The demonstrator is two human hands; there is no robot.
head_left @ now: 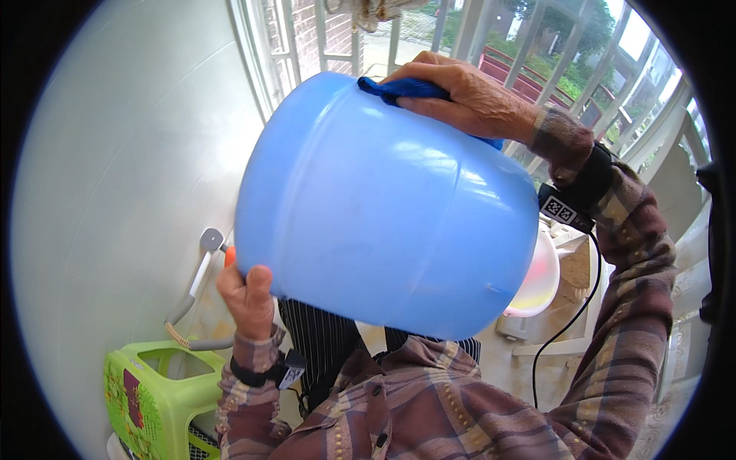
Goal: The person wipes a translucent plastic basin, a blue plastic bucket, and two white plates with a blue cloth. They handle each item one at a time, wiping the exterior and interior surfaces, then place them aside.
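Note:
A large, smooth blue plastic bucket (376,207) is held up in front of my chest, tilted on its side. My left hand (249,300) grips its lower left edge, thumb on the near side and the other fingers mostly hidden. A small orange piece (230,256) shows beside that hand; what it belongs to, I cannot tell. On the bucket's upper side, my right hand (464,92) presses a dark blue cloth (414,88), fingers closed over it. The bucket's opening is out of sight.
At lower left stands a green plastic stool (165,383), with a grey hose (180,310) beside it near the pale wall (130,176). A pinkish white basin (537,276) sits behind the bucket at right. Window bars (529,46) run across the far side. A black cable (567,322) hangs from my right wrist.

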